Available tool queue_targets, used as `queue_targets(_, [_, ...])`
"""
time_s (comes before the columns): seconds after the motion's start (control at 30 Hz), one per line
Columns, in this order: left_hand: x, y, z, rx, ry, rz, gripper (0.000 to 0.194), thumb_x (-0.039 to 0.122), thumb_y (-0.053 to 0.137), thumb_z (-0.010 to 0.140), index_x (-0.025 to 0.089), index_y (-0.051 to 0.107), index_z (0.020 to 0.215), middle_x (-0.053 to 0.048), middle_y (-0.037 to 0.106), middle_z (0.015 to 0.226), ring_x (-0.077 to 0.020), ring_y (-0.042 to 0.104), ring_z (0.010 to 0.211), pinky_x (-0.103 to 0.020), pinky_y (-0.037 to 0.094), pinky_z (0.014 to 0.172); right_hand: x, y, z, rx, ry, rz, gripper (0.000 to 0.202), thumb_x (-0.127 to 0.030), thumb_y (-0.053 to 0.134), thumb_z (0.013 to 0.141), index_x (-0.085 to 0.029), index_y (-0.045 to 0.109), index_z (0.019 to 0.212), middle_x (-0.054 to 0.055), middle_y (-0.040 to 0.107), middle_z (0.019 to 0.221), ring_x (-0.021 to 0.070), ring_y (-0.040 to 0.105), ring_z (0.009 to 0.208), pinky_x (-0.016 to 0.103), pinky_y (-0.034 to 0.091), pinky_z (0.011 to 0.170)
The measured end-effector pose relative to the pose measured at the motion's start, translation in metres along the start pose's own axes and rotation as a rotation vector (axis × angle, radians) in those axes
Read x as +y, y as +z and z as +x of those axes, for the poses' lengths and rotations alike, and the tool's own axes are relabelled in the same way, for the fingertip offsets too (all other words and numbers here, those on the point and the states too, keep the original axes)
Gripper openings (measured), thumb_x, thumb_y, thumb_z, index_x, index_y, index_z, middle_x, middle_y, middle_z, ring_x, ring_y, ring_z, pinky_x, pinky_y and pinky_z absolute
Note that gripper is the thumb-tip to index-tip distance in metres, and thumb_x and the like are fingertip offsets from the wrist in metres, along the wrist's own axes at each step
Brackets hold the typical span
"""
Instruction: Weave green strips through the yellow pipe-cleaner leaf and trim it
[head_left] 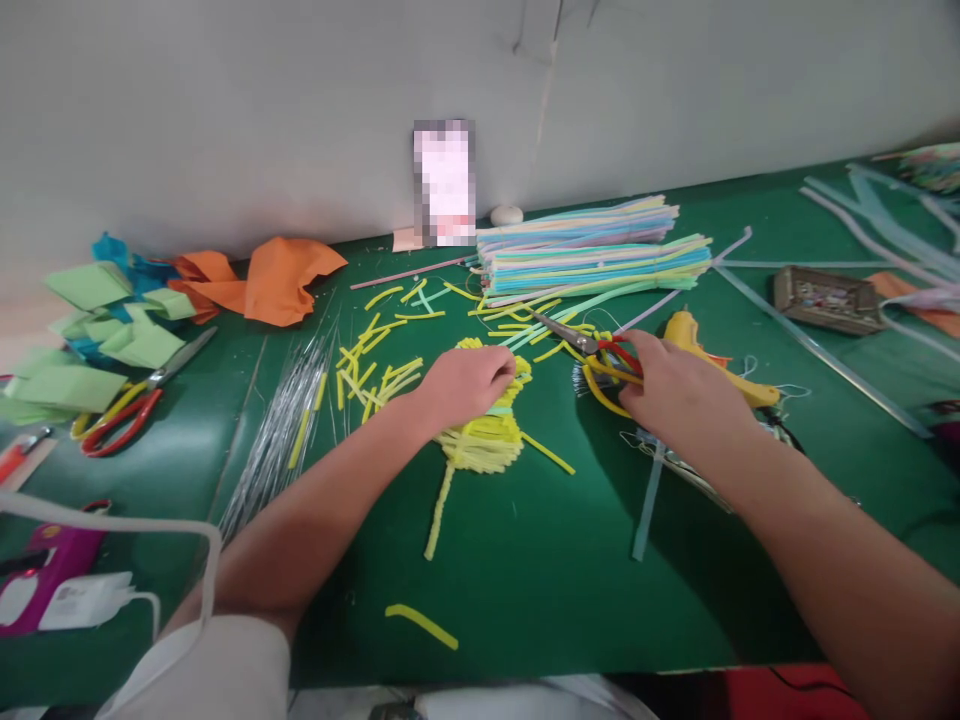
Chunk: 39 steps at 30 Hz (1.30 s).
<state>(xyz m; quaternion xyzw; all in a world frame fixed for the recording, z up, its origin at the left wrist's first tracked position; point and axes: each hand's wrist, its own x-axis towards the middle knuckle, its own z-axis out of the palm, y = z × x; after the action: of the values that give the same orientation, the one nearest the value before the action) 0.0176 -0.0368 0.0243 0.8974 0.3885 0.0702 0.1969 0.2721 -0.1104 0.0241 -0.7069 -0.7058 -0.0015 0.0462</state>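
My left hand (466, 388) is closed, its fingers folded over a bundle of yellow pipe cleaners (487, 447) on the table. A pale green pipe cleaner (519, 337) comes out by its fingertips; the exact grip is hidden beneath the hand. From the bundle's lower left a twisted yellow strand (439, 512) trails down. My right hand (686, 390) grips scissors (577, 340) by their red and yellow handles, the blades pointing left toward the heap of pipe cleaners. Short cut yellow pieces (375, 345) lie scattered beyond my left hand.
Bundled pastel pipe cleaners (600, 262) lie at the back, near a propped phone (445, 185). A yellow glue gun (694, 340) sits beside my right hand. At left are metal wires (274, 440), a second pair of scissors (131, 415), coloured paper (289, 280) and a purple power strip (64, 560).
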Motion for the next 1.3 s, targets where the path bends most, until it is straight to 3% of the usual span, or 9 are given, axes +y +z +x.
queue_targets(0.13, [0.002,0.0,0.0,-0.024,0.006,0.028,0.019,0.028,0.042,0.093,0.019,0.057,0.088,-0.001,0.068,0.084,-0.0147,0.057,0.068,-0.026,0.033,0.057,0.005,-0.011,-0.006,-0.009,0.075,0.024,0.048,-0.022,0.051,0.078,-0.016,0.053,0.126,0.017,0.069,0.093,0.0278,0.063,0.073,0.034,0.04,0.058])
queue_targets(0.2, [0.003,0.0,0.001,-0.038,0.001,0.051,0.02,0.027,0.04,0.094,0.019,0.058,0.088,-0.002,0.068,0.084,-0.0147,0.057,0.067,-0.026,0.033,0.057,0.011,-0.018,-0.015,-0.038,0.119,0.034,0.053,-0.023,0.052,0.077,-0.021,0.05,0.13,0.015,0.07,0.1,0.0257,0.062,0.067,0.034,0.039,0.054])
queue_targets(0.3, [0.005,0.001,0.002,-0.05,-0.002,0.077,0.024,0.028,0.037,0.096,0.019,0.058,0.089,-0.002,0.068,0.085,-0.0154,0.058,0.068,-0.027,0.032,0.057,0.023,-0.025,-0.032,-0.024,0.053,0.023,0.063,-0.023,0.054,0.076,-0.027,0.045,0.138,0.015,0.067,0.116,0.0279,0.066,0.074,0.035,0.042,0.056])
queue_targets(0.47, [0.007,0.0,0.002,-0.06,-0.003,0.078,0.026,0.028,0.036,0.097,0.019,0.059,0.091,-0.003,0.068,0.087,-0.0156,0.058,0.069,-0.027,0.031,0.057,0.031,-0.025,-0.061,-0.145,0.094,0.006,0.057,-0.046,0.058,0.078,-0.028,0.054,0.132,0.013,0.072,0.106,0.032,0.069,0.075,0.04,0.05,0.059])
queue_targets(0.57, [0.006,0.001,0.002,-0.047,0.002,0.071,0.026,0.027,0.036,0.097,0.018,0.06,0.091,-0.002,0.068,0.087,-0.0145,0.056,0.068,-0.027,0.029,0.056,0.028,-0.021,-0.069,-0.233,0.099,0.005,0.06,-0.052,0.059,0.076,-0.026,0.055,0.131,0.012,0.074,0.092,0.0324,0.069,0.068,0.041,0.05,0.056])
queue_targets(0.77, [0.002,0.005,0.003,-0.035,0.013,0.062,0.025,0.027,0.037,0.097,0.019,0.06,0.092,-0.002,0.068,0.087,-0.0139,0.055,0.067,-0.026,0.029,0.056,0.009,-0.02,-0.069,-0.089,-0.019,-0.036,0.058,-0.048,0.058,0.077,-0.024,0.053,0.13,0.015,0.067,0.122,0.0376,0.071,0.084,0.046,0.054,0.059])
queue_targets(1.0, [0.004,0.003,0.003,-0.045,0.005,0.076,0.026,0.029,0.036,0.097,0.019,0.059,0.092,-0.002,0.068,0.085,-0.0148,0.057,0.067,-0.027,0.031,0.056,0.0,-0.011,-0.066,-0.071,-0.121,-0.05,0.051,-0.046,0.054,0.081,-0.022,0.055,0.125,0.015,0.071,0.111,0.0334,0.071,0.083,0.04,0.053,0.057])
queue_targets(1.3, [0.003,0.002,0.003,-0.044,-0.008,0.064,0.025,0.03,0.037,0.096,0.02,0.06,0.091,-0.001,0.068,0.082,-0.0146,0.056,0.065,-0.026,0.032,0.056,-0.003,-0.011,-0.063,-0.062,-0.131,-0.07,0.049,-0.045,0.05,0.085,-0.018,0.054,0.126,0.015,0.072,0.107,0.033,0.071,0.083,0.04,0.053,0.057])
